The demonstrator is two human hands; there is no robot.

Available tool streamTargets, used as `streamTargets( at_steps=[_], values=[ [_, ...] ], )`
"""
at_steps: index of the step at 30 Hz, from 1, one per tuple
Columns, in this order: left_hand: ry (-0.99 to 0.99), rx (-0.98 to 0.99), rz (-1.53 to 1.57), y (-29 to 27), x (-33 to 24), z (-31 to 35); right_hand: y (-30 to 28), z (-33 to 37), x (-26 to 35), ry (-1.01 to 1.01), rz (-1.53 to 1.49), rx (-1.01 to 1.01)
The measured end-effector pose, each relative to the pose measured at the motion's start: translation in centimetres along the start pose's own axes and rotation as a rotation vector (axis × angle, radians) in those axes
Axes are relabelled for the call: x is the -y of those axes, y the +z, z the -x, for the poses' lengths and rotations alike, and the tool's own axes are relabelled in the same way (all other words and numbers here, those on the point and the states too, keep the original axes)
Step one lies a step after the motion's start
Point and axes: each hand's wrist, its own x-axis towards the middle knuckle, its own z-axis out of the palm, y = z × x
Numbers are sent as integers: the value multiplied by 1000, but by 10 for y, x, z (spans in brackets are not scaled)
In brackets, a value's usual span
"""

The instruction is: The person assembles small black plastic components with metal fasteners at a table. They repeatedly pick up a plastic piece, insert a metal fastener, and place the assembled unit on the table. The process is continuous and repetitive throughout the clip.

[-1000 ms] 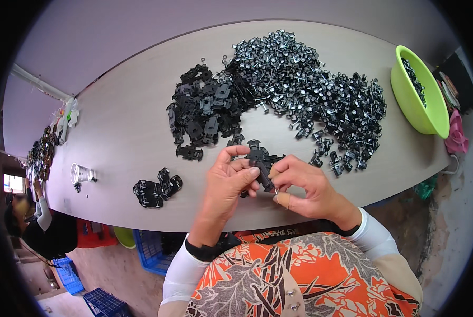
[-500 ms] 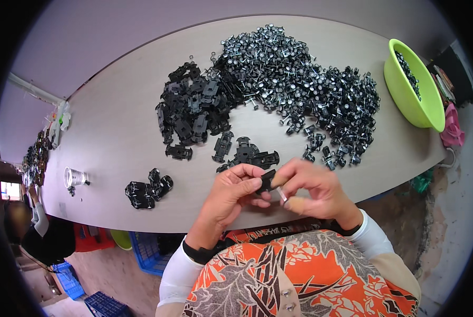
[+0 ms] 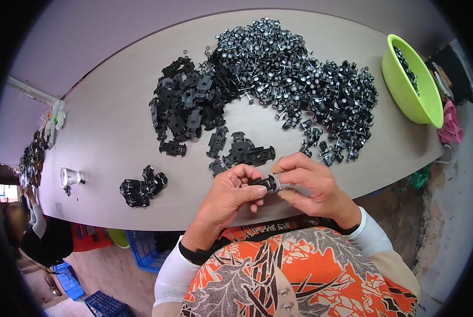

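My left hand (image 3: pixel 227 197) grips a black toy car chassis (image 3: pixel 264 183) between thumb and fingers, at the table's near edge. My right hand (image 3: pixel 314 188) pinches a small wheel axle (image 3: pixel 278 182), a thin metal rod with wheels at its ends, right against the chassis's right end. Whether the axle is seated in the chassis cannot be made out. Just beyond my hands lie a few loose black chassis (image 3: pixel 244 150). Further off is a heap of chassis (image 3: pixel 186 100), joined on its right by a large pile of wheel axles (image 3: pixel 294 68).
Left of my hands sits a small group of chassis with wheels (image 3: pixel 142 187). A clear plastic cup (image 3: pixel 70 176) stands further left. At the right edge is a lime green basin (image 3: pixel 424 100) holding more axles. Another person (image 3: pixel 41 227) works at the far left; a blue crate (image 3: pixel 141 253) stands below the table.
The chassis in my left hand has turned from tilted to lying flatter, pointing right. My right hand has gone from blurred motion to holding the axle upright across the chassis end.
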Motion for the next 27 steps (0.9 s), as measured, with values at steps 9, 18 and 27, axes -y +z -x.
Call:
streamTargets(
  at_steps=[9,18,27],
  values=[
    [-118,21,7,1,-8,3,2,0,-1,-142,156,12],
    [-56,45,56,3,9,-4,12,8,-4,-83,218,-3],
    [-100,52,130,11,14,-2,12,18,-2,-122,163,40]
  ],
)
